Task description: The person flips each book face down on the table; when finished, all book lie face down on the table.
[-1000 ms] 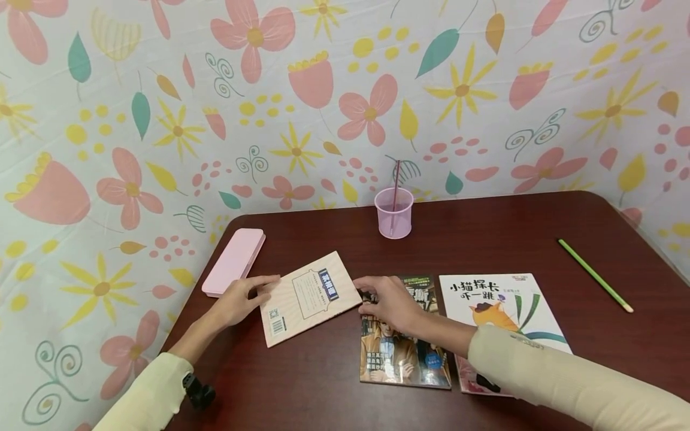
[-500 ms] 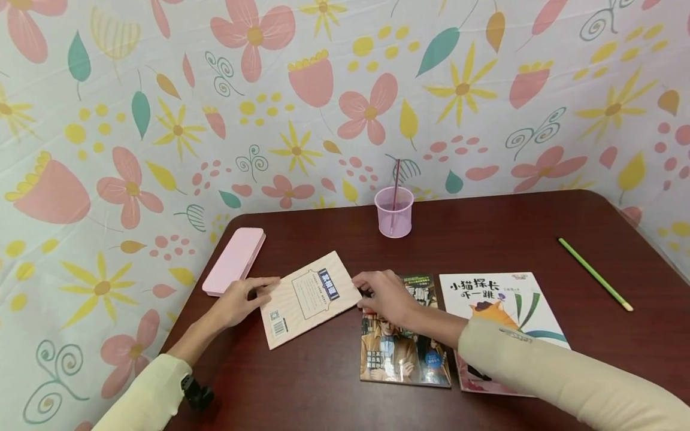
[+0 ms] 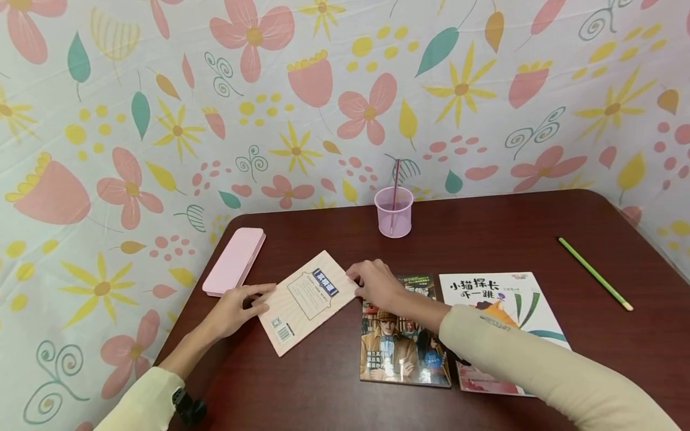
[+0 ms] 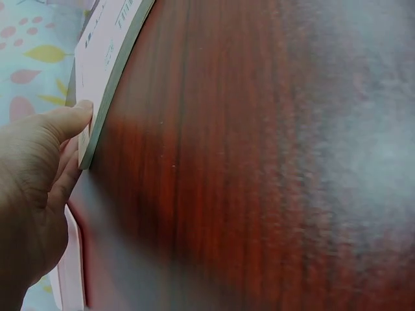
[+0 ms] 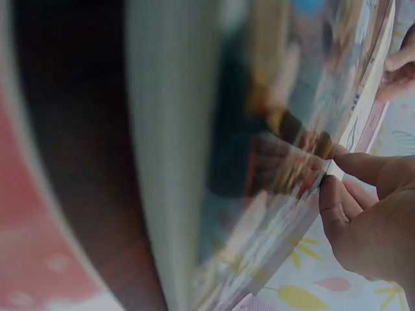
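Note:
A pale cream book (image 3: pixel 302 305), back cover up with a blue title block and barcode, lies aslant on the left of the table. My left hand (image 3: pixel 237 308) pinches its left edge; in the left wrist view the thumb rests on the cover of the book (image 4: pixel 97 71) and the fingers are behind it. My right hand (image 3: pixel 377 287) pinches the right-hand corner between thumb and fingers, its wrist above a glossy book (image 3: pixel 390 359) with a man in a brown coat. Right of that lies a white picture book (image 3: pixel 539 311) with an orange cat, partly hidden by the right sleeve.
A pink pencil case (image 3: pixel 234 260) lies at the table's left edge. At the back stands a lilac cup (image 3: pixel 395 221) holding one thin dark red stick. A green pencil (image 3: pixel 595 274) lies on the right. Behind the table hangs a flowered cloth (image 3: pixel 323 120).
The cream book has turned counterclockwise, its far end shifting left and its near corner coming towards me. Both hands have moved slightly left with it, still holding it. The other books stay put.

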Action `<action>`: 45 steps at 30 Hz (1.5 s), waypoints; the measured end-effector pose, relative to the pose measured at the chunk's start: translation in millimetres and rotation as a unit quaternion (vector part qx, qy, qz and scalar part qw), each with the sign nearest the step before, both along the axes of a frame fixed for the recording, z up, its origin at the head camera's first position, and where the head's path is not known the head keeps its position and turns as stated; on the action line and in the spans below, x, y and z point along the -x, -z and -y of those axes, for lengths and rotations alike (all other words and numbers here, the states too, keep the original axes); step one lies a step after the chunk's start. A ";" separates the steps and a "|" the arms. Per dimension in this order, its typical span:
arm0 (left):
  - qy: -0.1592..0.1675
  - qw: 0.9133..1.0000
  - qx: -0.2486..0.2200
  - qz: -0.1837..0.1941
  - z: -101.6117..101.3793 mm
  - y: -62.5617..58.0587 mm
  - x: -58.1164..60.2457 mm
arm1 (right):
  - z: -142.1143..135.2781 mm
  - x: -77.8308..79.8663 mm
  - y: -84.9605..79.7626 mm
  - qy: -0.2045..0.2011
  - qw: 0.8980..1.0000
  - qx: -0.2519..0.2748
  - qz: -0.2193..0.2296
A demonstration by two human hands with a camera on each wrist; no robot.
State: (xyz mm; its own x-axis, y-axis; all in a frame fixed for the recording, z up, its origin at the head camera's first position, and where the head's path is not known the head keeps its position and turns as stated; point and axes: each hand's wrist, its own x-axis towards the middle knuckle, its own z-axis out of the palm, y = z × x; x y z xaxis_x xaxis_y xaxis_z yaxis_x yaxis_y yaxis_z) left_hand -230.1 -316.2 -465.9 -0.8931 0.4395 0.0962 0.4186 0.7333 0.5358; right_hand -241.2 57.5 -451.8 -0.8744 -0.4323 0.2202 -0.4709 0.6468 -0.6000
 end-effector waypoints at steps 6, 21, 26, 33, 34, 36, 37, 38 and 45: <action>0.002 1.000 -0.023 -0.005 0.8 1.7 -9.0 | -0.4 14.3 -1.6 -0.018 1.000 -0.012 0.000; 0.016 0.999 -0.031 -0.028 -9.6 6.3 -32.5 | -7.1 40.3 -1.4 -0.048 0.997 0.016 0.049; 0.042 0.997 -0.010 -0.061 -12.6 9.2 -38.7 | -7.2 44.1 -3.4 -0.046 0.997 0.023 0.051; 0.079 0.989 0.038 -0.120 -13.3 10.3 -46.0 | -6.9 47.4 -2.9 -0.043 0.998 0.023 0.049; 0.083 0.988 0.043 -0.123 -13.6 9.9 -47.0 | -6.9 47.8 -2.8 -0.041 0.998 0.024 0.049; 0.089 0.986 0.056 -0.130 -14.2 8.6 -49.1 | -6.9 48.8 -2.6 -0.038 0.998 0.026 0.050; 0.093 0.985 0.063 -0.135 -14.7 8.1 -50.0 | -6.9 49.5 -2.3 -0.035 0.998 0.027 0.053; 0.097 0.983 0.067 -0.141 -15.1 7.9 -51.0 | -6.7 50.0 -2.2 -0.033 0.997 0.028 0.057; 0.116 0.970 0.091 -0.192 -19.7 6.6 -56.1 | -5.0 52.7 -1.0 -0.018 0.997 0.033 0.073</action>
